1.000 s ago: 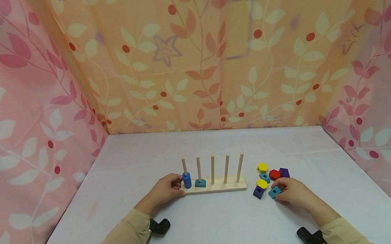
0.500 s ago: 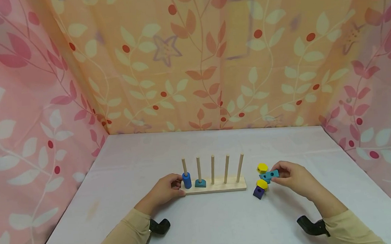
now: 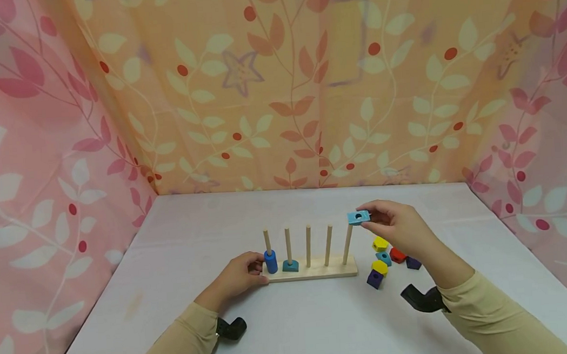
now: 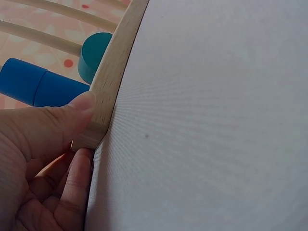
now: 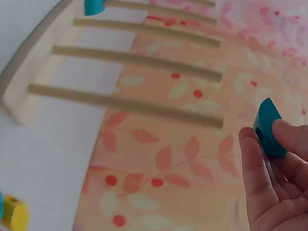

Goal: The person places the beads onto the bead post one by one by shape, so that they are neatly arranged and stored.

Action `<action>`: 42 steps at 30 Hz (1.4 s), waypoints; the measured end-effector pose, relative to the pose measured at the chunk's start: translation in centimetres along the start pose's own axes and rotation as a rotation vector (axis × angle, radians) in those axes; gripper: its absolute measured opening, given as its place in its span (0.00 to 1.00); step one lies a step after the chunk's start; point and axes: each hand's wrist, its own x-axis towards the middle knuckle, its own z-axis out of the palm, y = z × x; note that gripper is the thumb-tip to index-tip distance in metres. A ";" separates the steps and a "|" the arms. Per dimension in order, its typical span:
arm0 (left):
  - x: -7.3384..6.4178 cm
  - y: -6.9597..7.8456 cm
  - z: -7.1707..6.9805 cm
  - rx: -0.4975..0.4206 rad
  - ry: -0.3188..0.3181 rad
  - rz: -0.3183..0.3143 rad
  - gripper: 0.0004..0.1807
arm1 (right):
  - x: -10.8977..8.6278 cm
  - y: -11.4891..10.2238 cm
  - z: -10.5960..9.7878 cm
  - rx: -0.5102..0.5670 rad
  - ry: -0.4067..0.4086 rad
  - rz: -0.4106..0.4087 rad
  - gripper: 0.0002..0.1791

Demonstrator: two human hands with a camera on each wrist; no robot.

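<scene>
A wooden peg stand (image 3: 314, 273) with several upright pegs is on the white table. My left hand (image 3: 235, 280) grips its left end, thumb in front and fingers curled round the edge. Blue cylinders (image 4: 42, 83) sit on the leftmost peg, and a teal half-round block (image 3: 290, 266) is on the second. My right hand (image 3: 407, 233) pinches another teal half-round block (image 3: 356, 218), its hole visible, near the top of the rightmost peg (image 3: 348, 244). In the right wrist view, this held block (image 5: 270, 129) is apart from the peg tip.
Right of the stand lie loose blocks: yellow hexagons (image 3: 379, 243), a red one (image 3: 397, 255), purple ones (image 3: 375, 279) and a teal one (image 3: 383, 258). Black camera mounts (image 3: 425, 299) stick out from both wrists. A patterned curtain (image 3: 297, 89) stands behind the white table (image 3: 312, 327).
My right hand has carried the teal half-round block from the loose pile up and left to the rightmost peg's top. My left hand stays in place on the stand.
</scene>
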 end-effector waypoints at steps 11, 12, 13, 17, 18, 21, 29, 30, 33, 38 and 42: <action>-0.1 0.2 0.0 -0.002 -0.009 -0.023 0.22 | 2.4 -3.3 3.5 0.113 -0.045 -0.136 0.13; -0.1 0.2 0.0 0.002 -0.007 -0.020 0.22 | 2.5 -3.5 3.9 0.120 -0.053 -0.138 0.12; -0.1 0.3 0.0 0.005 -0.005 -0.015 0.22 | 2.6 -3.7 4.2 0.125 -0.061 -0.138 0.12; -0.1 0.3 0.0 0.001 -0.002 -0.016 0.22 | 3.0 -4.6 5.8 0.103 -0.069 -0.135 0.11; -0.1 0.3 0.0 0.000 -0.002 -0.017 0.22 | 3.1 -4.8 6.2 0.096 -0.065 -0.134 0.12; -0.1 0.3 -0.1 -0.007 -0.003 -0.027 0.22 | 3.2 -5.4 7.4 0.096 -0.048 -0.122 0.11; 0.0 0.3 -0.1 -0.014 -0.010 -0.029 0.23 | 3.7 -5.9 10.0 0.220 -0.020 -0.072 0.11; 0.0 0.3 -0.1 -0.017 -0.012 -0.029 0.23 | 3.8 -5.9 10.3 0.235 -0.018 -0.064 0.11; 0.0 0.3 -0.1 -0.013 -0.013 -0.033 0.23 | 4.0 -5.8 11.0 0.272 0.004 -0.053 0.11; 0.0 0.2 -0.1 -0.009 -0.013 -0.039 0.22 | 4.1 -5.4 11.9 0.334 0.035 -0.037 0.12; 0.1 0.1 -0.1 -0.007 -0.011 -0.033 0.22 | 4.2 -5.2 12.2 0.344 0.034 -0.027 0.13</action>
